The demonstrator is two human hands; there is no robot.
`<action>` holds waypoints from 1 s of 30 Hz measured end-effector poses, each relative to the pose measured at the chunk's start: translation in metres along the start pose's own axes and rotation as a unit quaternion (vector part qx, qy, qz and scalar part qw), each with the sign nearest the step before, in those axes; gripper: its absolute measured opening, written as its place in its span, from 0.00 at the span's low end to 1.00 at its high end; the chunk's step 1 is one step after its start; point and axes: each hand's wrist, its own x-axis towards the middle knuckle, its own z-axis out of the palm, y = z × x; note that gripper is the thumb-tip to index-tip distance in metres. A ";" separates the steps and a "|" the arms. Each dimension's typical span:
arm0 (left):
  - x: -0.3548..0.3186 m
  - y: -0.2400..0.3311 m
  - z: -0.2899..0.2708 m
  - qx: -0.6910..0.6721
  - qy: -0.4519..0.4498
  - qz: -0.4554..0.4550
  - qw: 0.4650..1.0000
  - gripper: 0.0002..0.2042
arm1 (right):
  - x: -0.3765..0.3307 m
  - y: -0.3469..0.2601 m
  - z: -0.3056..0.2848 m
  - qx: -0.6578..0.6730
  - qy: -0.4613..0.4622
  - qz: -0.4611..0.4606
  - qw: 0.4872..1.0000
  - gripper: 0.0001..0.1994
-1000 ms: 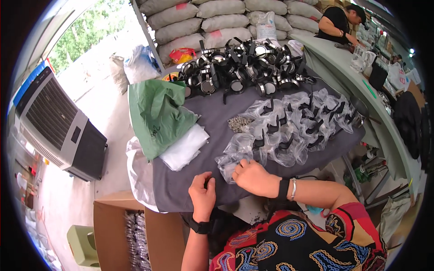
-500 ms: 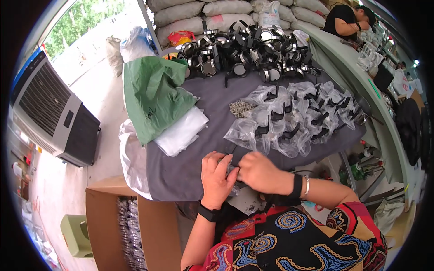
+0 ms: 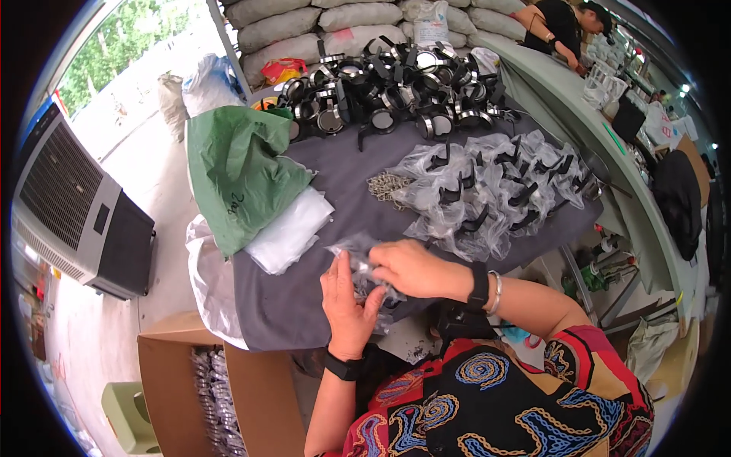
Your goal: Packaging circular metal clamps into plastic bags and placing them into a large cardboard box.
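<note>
At the near edge of the dark cloth, both my hands are on a clear plastic bag (image 3: 362, 268) with something shiny inside; its shape is mostly hidden. My left hand (image 3: 347, 305) cups the bag's left side between its upright fingers and thumb. From the right, my right hand (image 3: 415, 268) grips the bag with bent fingers, slightly blurred. Beyond it lies a group of bagged parts with black handles (image 3: 487, 190), in crinkled clear plastic. A small pile of metal pieces (image 3: 388, 187) lies at that group's left end.
Unbagged metal-rimmed round parts with black handles (image 3: 381, 119) are heaped at the back. A green sack (image 3: 236, 183) and white plastic sheets (image 3: 293, 232) lie at left. Below stands a cardboard box (image 3: 263, 396) holding wrapped items. An air cooler (image 3: 76, 202) stands far left; another person works at far right.
The view has shifted a little. The plastic bag between my hands now shows more, rising above my left fingers. The other person has leaned and reached an arm down.
</note>
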 end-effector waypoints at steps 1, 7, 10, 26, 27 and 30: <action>0.000 0.000 -0.001 -0.003 0.012 0.002 1.000 0.35 | 0.001 0.003 0.006 0.129 -0.061 0.050 0.989 0.06; 0.008 0.002 -0.002 0.022 -0.028 -0.002 0.999 0.27 | -0.005 0.023 0.011 0.065 0.102 0.002 0.993 0.07; 0.008 0.002 -0.002 0.014 -0.019 -0.015 1.000 0.25 | 0.009 0.039 -0.021 -0.355 0.141 0.000 0.924 0.06; 0.008 0.003 -0.003 -0.020 -0.014 -0.051 0.998 0.29 | -0.005 0.020 0.025 0.173 0.043 0.011 0.984 0.08; 0.008 0.002 -0.004 -0.016 -0.023 -0.064 0.998 0.28 | -0.005 0.019 0.025 0.194 0.030 0.026 0.980 0.08; 0.011 0.002 -0.005 -0.005 -0.028 -0.069 0.997 0.27 | -0.011 0.022 0.002 0.074 0.099 0.001 0.992 0.09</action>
